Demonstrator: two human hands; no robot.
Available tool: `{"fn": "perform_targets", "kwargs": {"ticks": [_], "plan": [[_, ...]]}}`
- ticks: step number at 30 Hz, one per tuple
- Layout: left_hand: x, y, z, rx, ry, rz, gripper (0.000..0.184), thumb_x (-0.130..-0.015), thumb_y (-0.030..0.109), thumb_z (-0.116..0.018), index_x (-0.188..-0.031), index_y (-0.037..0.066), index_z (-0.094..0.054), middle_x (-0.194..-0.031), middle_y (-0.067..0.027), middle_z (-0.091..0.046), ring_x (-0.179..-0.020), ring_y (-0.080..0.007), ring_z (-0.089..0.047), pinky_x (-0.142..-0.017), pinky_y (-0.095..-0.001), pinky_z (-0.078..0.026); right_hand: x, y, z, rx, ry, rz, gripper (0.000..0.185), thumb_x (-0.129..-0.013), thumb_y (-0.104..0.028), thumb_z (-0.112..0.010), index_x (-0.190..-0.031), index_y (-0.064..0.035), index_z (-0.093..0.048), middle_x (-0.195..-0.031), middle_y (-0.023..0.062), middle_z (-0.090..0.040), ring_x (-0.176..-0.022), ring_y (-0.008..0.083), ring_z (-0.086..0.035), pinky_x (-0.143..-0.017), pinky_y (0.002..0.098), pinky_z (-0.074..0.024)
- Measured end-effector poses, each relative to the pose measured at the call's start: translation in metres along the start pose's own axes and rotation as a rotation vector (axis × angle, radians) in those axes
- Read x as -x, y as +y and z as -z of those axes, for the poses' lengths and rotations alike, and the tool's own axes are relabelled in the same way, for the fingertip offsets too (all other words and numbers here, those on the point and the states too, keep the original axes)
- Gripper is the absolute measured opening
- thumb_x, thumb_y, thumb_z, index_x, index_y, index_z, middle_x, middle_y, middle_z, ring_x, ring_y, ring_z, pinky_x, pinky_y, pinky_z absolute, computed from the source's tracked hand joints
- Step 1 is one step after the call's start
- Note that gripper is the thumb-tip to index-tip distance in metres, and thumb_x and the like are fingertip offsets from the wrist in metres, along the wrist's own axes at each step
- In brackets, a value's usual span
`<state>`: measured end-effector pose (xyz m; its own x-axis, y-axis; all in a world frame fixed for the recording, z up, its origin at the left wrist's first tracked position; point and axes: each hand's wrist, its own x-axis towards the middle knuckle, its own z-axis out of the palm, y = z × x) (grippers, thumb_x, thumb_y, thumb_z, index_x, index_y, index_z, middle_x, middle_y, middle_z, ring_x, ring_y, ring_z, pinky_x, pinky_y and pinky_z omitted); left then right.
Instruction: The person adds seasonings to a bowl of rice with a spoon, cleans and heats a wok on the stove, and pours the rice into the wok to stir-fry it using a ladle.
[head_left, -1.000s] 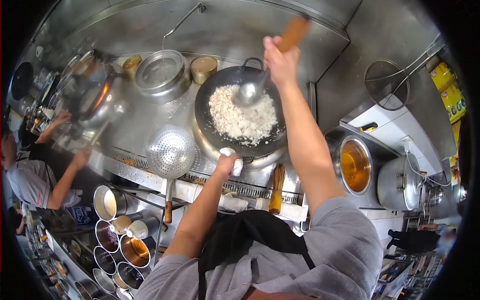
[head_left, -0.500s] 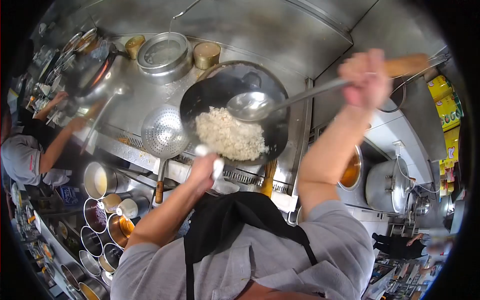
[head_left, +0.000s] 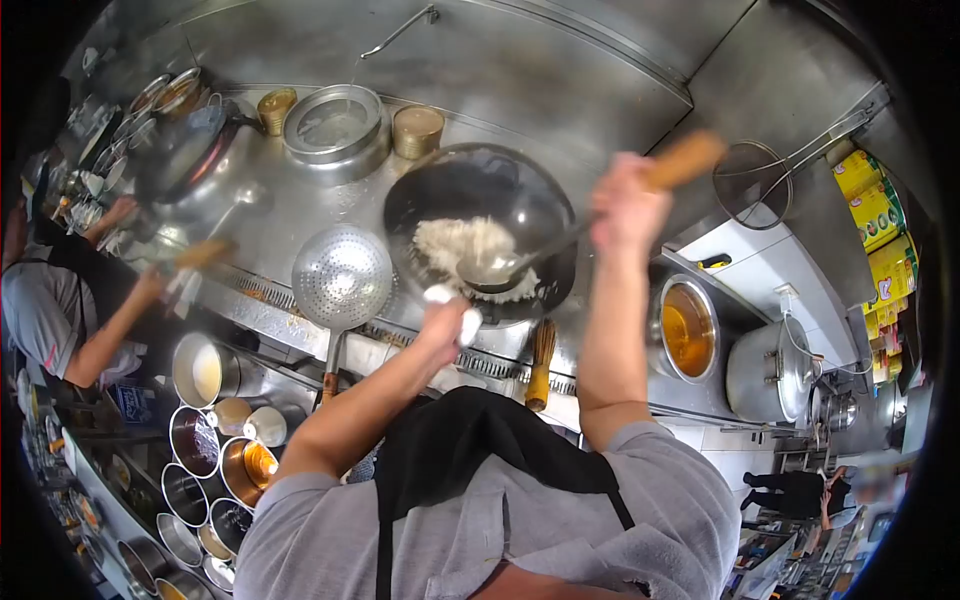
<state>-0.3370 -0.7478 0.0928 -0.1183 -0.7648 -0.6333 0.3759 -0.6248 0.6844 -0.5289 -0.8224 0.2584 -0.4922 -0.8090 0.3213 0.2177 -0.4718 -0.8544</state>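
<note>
A black wok (head_left: pixel 480 175) sits over the stove with white rice (head_left: pixel 465 245) heaped in its near left part. My right hand (head_left: pixel 630 205), slightly blurred, is closed around the long ladle's shaft just below its wooden grip (head_left: pixel 690 160). The ladle's bowl (head_left: pixel 490 268) rests down in the rice. At the wok's near left edge, my left hand (head_left: pixel 443 330) is closed on a white cloth (head_left: pixel 468 325). The cloth and fingers hide whatever part of the rim or handle lies beneath. A perforated skimmer (head_left: pixel 342 277) lies just left of the wok.
A bamboo brush (head_left: pixel 541 365) stands at the stove's front edge. Behind is a metal pot (head_left: pixel 335 125); to the right, a pot of orange liquid (head_left: pixel 688 328) and a lidded pot (head_left: pixel 765 370). Several seasoning containers (head_left: pixel 195 440) stand lower left. A co-worker (head_left: pixel 60 310) handles another wok.
My right hand has moved left and down, and the ladle's bowl has dropped into the rice. The wok has levelled from its tilt toward me. My left hand has shifted slightly right.
</note>
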Motion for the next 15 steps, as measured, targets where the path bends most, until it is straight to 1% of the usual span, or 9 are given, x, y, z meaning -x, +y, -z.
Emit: {"fn": "perform_targets", "kwargs": {"ticks": [1, 3, 6, 8, 10, 11, 13, 14, 15], "plan": [[-0.019, -0.002, -0.002, -0.015, -0.023, 0.014, 0.01, -0.079, 0.007, -0.056, -0.086, 0.0, -0.055, -0.069, -0.0073, -0.054, -0.052, -0.0192, -0.052, -0.044, -0.036, -0.04, -0.006, 0.047, -0.004, 0.027, 0.074, -0.066, 0.018, -0.089, -0.011, -0.061, -0.083, -0.0094, -0.044, -0.056, -0.0031, -0.038, -0.039, 0.0069, -0.033, -0.035, 0.0231, -0.0259], [-0.047, -0.04, 0.025, -0.149, -0.102, -0.206, 0.013, -0.077, 0.006, -0.058, -0.088, 0.0, -0.054, -0.071, -0.0076, -0.056, -0.056, -0.0193, -0.054, -0.048, -0.0359, -0.042, -0.023, 0.074, -0.005, 0.003, -0.03, -0.004, 0.021, -0.086, -0.01, -0.064, -0.087, -0.009, -0.043, -0.056, -0.0021, -0.04, -0.04, 0.0089, -0.037, -0.036, 0.0254, -0.0309], [-0.027, -0.098, 0.092, -0.364, -0.071, -0.369, 0.024, -0.073, 0.005, -0.061, -0.095, -0.001, -0.055, -0.078, -0.0084, -0.059, -0.067, -0.0202, -0.059, -0.059, -0.0353, -0.047, -0.071, 0.022, -0.007, -0.013, -0.109, -0.029, 0.019, -0.088, -0.014, -0.064, -0.086, -0.0108, -0.045, -0.058, -0.0024, -0.039, -0.045, 0.0098, -0.038, -0.042, 0.0265, -0.0336], [-0.044, -0.14, 0.152, -0.576, -0.183, -0.396, 0.033, -0.07, 0.003, -0.063, -0.102, -0.001, -0.055, -0.086, -0.0099, -0.06, -0.075, -0.0209, -0.06, -0.067, -0.0355, -0.049, -0.079, -0.038, -0.009, -0.068, -0.216, -0.021, 0.018, -0.09, -0.017, -0.062, -0.087, -0.0104, -0.046, -0.061, -0.0013, -0.039, -0.05, 0.0115, -0.037, -0.048, 0.029, -0.0339], [-0.003, -0.097, 0.116, -0.353, -0.191, -0.242, 0.026, -0.074, 0.005, -0.06, -0.098, -0.002, -0.055, -0.082, -0.0098, -0.06, -0.071, -0.021, -0.059, -0.062, -0.0356, -0.048, -0.055, -0.09, -0.015, -0.021, -0.235, 0.112, 0.016, -0.092, -0.02, -0.059, -0.087, -0.0099, -0.048, -0.061, -0.0022, -0.039, -0.05, 0.0101, -0.036, -0.048, 0.0271, -0.0325], [0.006, -0.068, 0.087, -0.214, -0.172, -0.157, 0.022, -0.076, 0.006, -0.059, -0.097, -0.002, -0.054, -0.08, -0.0098, -0.059, -0.069, -0.021, -0.059, -0.059, -0.0357, -0.047, -0.041, -0.099, -0.011, -0.038, -0.253, 0.193, 0.015, -0.093, -0.022, -0.057, -0.088, -0.0107, -0.049, -0.059, -0.0035, -0.037, -0.046, 0.0079, -0.034, -0.044, 0.0256, -0.0303], [-0.006, -0.024, 0.027, -0.071, -0.126, -0.111, 0.017, -0.08, 0.008, -0.057, -0.093, -0.002, -0.054, -0.077, -0.0098, -0.059, -0.065, -0.021, -0.058, -0.054, -0.0358, -0.046, -0.017, -0.076, -0.01, -0.035, -0.094, 0.203, 0.015, -0.092, -0.02, -0.058, -0.086, -0.011, -0.048, -0.056, -0.0049, -0.036, -0.042, 0.0068, -0.032, -0.039, 0.0245, -0.0273], [-0.012, -0.006, 0.002, -0.064, -0.096, -0.114, 0.014, -0.082, 0.008, -0.055, -0.092, -0.002, -0.054, -0.075, -0.0097, -0.058, -0.063, -0.021, -0.058, -0.051, -0.0359, -0.046, -0.012, -0.035, -0.015, 0.092, 0.017, 0.157, 0.016, -0.091, -0.017, -0.06, -0.085, -0.0102, -0.046, -0.056, -0.0042, -0.038, -0.041, 0.007, -0.034, -0.037, 0.0242, -0.0288], [0.01, 0.024, -0.018, -0.103, -0.005, 0.065, 0.016, -0.083, 0.011, -0.055, -0.092, -0.002, -0.054, -0.074, -0.01, -0.058, -0.062, -0.021, -0.058, -0.05, -0.0353, -0.045, -0.01, 0.016, -0.017, 0.226, 0.135, 0.11, 0.018, -0.089, -0.014, -0.061, -0.085, -0.0094, -0.044, -0.055, -0.0036, -0.041, -0.039, 0.0071, -0.037, -0.035, 0.0238, -0.0304]]}}
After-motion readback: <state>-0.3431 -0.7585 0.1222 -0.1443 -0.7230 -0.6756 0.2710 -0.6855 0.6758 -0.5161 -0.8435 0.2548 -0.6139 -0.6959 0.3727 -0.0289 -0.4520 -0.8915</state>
